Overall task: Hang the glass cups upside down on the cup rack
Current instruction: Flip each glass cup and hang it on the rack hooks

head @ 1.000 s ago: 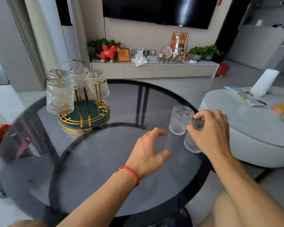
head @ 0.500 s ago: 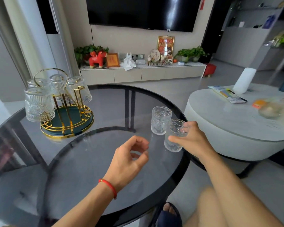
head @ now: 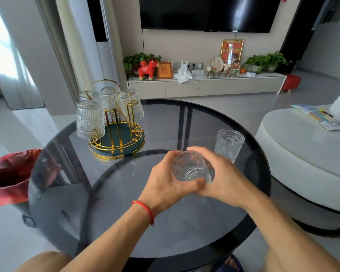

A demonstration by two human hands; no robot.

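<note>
A ribbed glass cup [head: 189,167] is held above the middle of the dark round glass table [head: 126,203], tipped with its mouth toward me. My left hand [head: 165,183] grips it from the left and below; my right hand [head: 222,177] holds it from the right. A second glass cup [head: 229,143] stands upright on the table just behind my right hand. The gold cup rack [head: 117,132] with a green base stands at the table's far left, with several glass cups [head: 89,119] hanging upside down on it and one gold prong [head: 133,112] bare.
A low white round table [head: 302,146] with papers stands close on the right. A red-lined bin [head: 10,175] sits left of the glass table. A TV cabinet [head: 204,85] with ornaments and plants runs along the far wall. My knees and a slipper show at the bottom.
My right hand lifted one cup off the table and carried it left toward me. My left hand came up and closed on it. The other cup stayed put.
</note>
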